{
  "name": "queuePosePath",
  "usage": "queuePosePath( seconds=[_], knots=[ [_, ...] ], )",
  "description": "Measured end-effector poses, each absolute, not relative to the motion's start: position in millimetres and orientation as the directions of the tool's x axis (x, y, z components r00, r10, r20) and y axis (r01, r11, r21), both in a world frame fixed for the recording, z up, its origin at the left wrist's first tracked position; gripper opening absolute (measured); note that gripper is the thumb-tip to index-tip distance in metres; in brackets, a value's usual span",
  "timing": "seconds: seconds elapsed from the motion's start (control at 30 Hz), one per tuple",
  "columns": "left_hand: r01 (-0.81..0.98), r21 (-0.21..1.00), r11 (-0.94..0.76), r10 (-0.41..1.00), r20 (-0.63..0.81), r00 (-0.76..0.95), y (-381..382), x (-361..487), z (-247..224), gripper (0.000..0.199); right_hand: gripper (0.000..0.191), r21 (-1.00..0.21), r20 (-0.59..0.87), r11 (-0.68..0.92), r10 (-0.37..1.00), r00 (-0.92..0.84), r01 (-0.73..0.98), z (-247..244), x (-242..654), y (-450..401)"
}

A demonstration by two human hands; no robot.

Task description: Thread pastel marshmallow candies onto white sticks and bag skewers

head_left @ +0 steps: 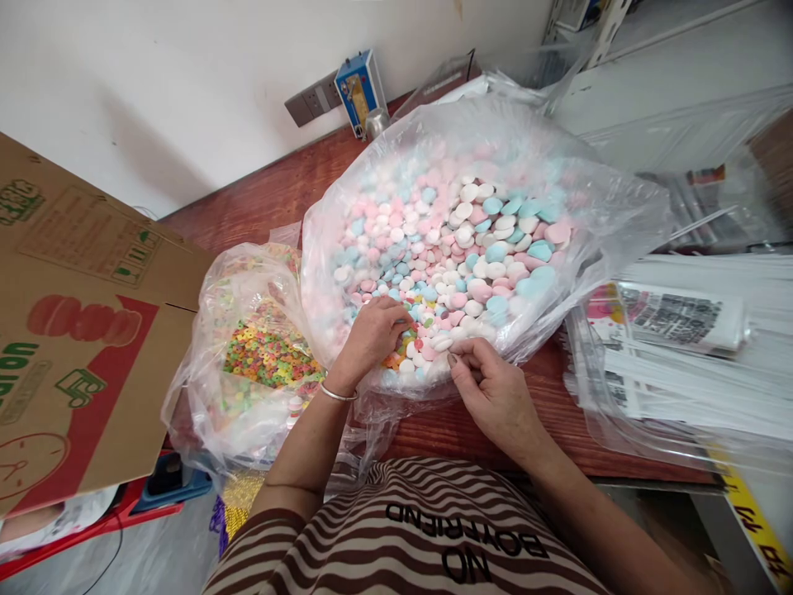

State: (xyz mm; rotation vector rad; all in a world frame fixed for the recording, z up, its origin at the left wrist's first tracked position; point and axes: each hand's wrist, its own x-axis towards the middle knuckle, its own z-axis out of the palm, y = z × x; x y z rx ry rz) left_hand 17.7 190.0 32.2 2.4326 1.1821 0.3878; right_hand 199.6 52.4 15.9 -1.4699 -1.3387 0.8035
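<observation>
A large clear plastic bag [588,248] lies open on the reddish wooden table, full of pink, white and blue round pieces [489,248]. My left hand [377,330], with a bangle at the wrist, is over the bag's near part, fingers bent together beside small orange and yellow pieces [395,360]; what they hold, if anything, is hidden. At the bag's near edge is my right hand [489,384], thumb and forefinger brought together in a pinch. Whatever is between those fingertips is too small to make out. Left of it stands a smaller bag of multicoloured ring-shaped pieces [266,343].
A cardboard box [80,330] stands at the left. Behind the bags are a blue device [361,91] and a wall socket strip [314,99]. Clear packets and white strips [687,380] lie at the right. The table [248,198] meets the wall.
</observation>
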Motion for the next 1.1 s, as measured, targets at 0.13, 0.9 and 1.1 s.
queuePosePath(
  seconds=[0.13, 0.9, 1.1],
  knots=[
    [0.526, 0.834, -0.167, 0.929, -0.046, 0.367, 188, 13, 35, 0.007, 0.007, -0.943, 0.120, 0.062, 0.980, 0.160, 0.328, 16, 198, 53],
    [0.394, 0.774, -0.495, 0.829, 0.285, 0.481, 162, 24, 41, 0.003, 0.009, -0.958, 0.117, 0.076, 0.984, 0.135, 0.277, 14, 189, 52],
    [0.322, 0.839, -0.439, 0.838, 0.252, 0.485, 162, 22, 38, 0.004, 0.007, -0.944, 0.180, 0.121, 0.969, 0.172, 0.307, 14, 189, 49]
  ],
)
